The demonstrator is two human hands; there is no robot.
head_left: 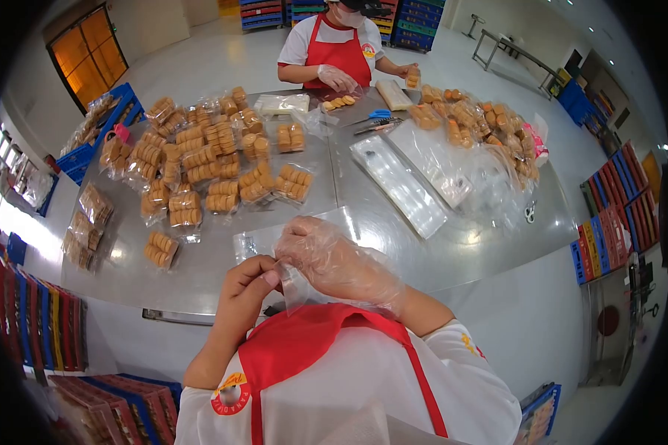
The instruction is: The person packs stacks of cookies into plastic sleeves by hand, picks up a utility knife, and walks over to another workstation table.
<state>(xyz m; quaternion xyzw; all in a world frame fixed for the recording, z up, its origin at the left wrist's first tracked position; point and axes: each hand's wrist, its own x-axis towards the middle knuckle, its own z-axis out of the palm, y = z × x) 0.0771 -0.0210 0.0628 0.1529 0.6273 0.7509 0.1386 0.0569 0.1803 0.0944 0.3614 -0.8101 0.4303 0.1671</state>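
Observation:
My right hand, in a loose clear plastic glove, is closed with its fingers curled downward. My left hand is bare and pinches at the right hand's fingertips. Between the two hands hangs a piece of thin clear plastic, held close to my red apron; whether it is a bag or another glove I cannot tell. Just beyond the hands a flat clear plastic bag lies on the steel table, partly hidden by my right hand.
Many bagged round biscuits are heaped at the left. More packed biscuits lie at the right by loose plastic bags. A long stack of clear bags, blue scissors and a gloved co-worker are farther back.

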